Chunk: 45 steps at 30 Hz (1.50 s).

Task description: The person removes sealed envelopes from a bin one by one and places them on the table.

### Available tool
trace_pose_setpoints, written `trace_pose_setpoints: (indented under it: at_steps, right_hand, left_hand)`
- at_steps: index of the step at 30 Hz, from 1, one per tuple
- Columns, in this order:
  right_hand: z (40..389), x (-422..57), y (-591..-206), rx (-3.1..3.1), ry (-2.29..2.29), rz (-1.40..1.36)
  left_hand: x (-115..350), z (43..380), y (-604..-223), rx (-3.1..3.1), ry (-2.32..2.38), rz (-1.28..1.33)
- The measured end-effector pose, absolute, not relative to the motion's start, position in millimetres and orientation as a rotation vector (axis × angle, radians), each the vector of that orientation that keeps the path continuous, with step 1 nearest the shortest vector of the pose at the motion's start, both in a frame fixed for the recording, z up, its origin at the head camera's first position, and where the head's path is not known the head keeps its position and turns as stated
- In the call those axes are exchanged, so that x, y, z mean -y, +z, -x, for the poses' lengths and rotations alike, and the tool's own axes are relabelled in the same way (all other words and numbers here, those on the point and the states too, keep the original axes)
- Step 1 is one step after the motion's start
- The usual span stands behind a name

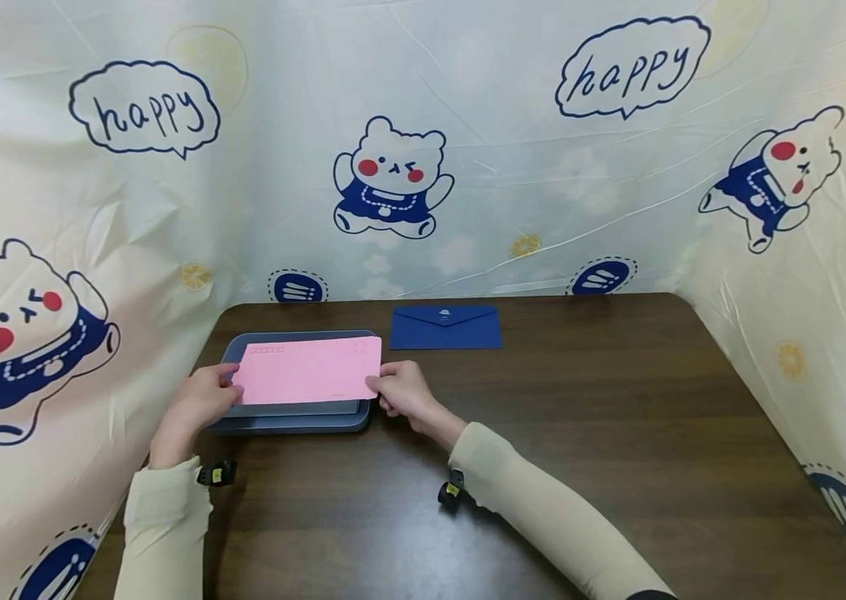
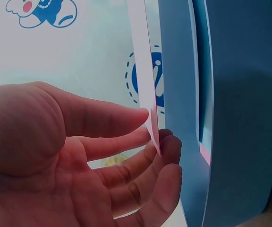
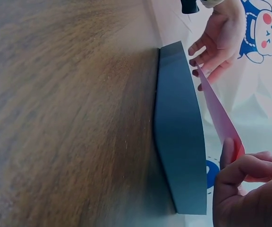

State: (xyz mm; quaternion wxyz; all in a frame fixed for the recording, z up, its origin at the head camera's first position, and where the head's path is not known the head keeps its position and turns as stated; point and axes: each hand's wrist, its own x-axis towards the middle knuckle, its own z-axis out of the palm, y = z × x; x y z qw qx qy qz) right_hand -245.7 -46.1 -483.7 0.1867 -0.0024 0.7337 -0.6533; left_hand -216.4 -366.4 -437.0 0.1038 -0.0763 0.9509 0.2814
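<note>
A pink envelope [image 1: 310,372] with small printed squares at its upper left is held out flat between both hands. The left hand [image 1: 201,404] pinches its left edge between thumb and fingers, as the left wrist view shows at the pink edge [image 2: 148,90]. At the opposite end, the right hand [image 1: 409,392] pinches the lower right corner with thumb and bent index finger [image 3: 247,172]. Beneath the envelope stands a shallow dark blue tray [image 1: 291,425], mostly covered by it in the head view. In the right wrist view a gap separates the envelope from the tray's wall [image 3: 181,132].
A dark blue envelope [image 1: 445,331] with a pointed flap lies at the back of the brown wooden table [image 1: 580,417], right of the tray. A printed curtain [image 1: 498,150] with bears surrounds the table's back and sides. Small black devices sit at both cuffs.
</note>
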Motion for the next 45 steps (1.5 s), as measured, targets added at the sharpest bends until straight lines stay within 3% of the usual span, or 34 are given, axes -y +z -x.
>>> trace_pose_setpoints:
  at_steps: [45]
  right_hand:
    - [256.3,-4.8,-491.8,-2.019,-1.878,0.011]
  left_hand:
    - [326.1,223.2,-434.5,-2.848,0.794,0.044]
